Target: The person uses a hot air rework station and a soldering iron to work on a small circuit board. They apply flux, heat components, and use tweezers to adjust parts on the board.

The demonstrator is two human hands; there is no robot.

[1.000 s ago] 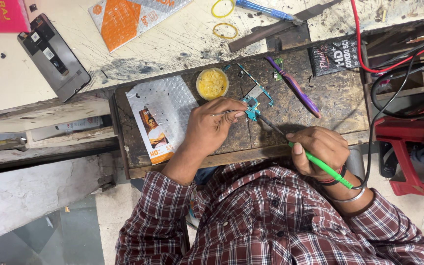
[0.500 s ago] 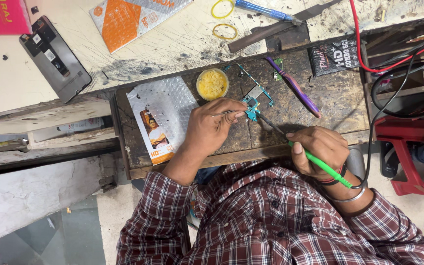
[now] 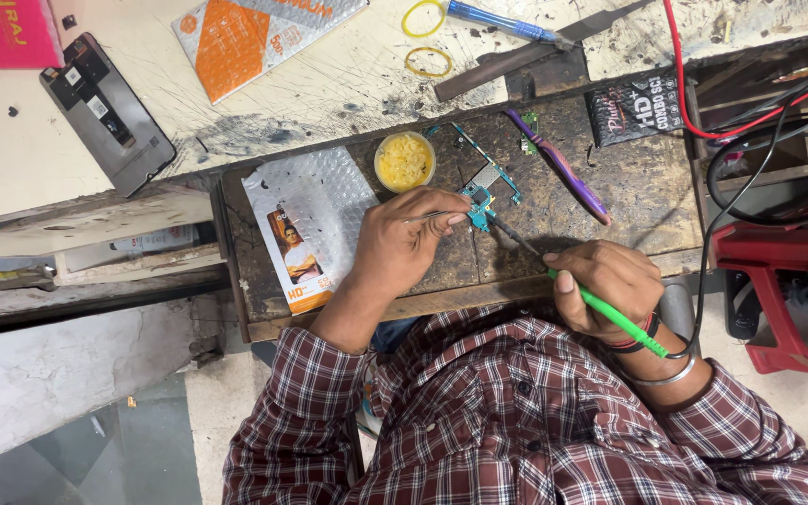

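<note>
Head view: the left hand (image 3: 399, 248) pinches thin tweezers (image 3: 427, 217), bracing a small teal circuit board (image 3: 481, 201) flat on the table (image 3: 610, 201). From four o'clock the right hand (image 3: 610, 281), closed pen-style round a green-handled soldering iron (image 3: 600, 304), angles its tip onto the board. A yellow flux tin (image 3: 404, 161) sits close at eleven o'clock, within easy dipping reach.

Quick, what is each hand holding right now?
Left hand: closed on thin tweezers at the circuit board.
Right hand: closed on the green soldering iron.
</note>
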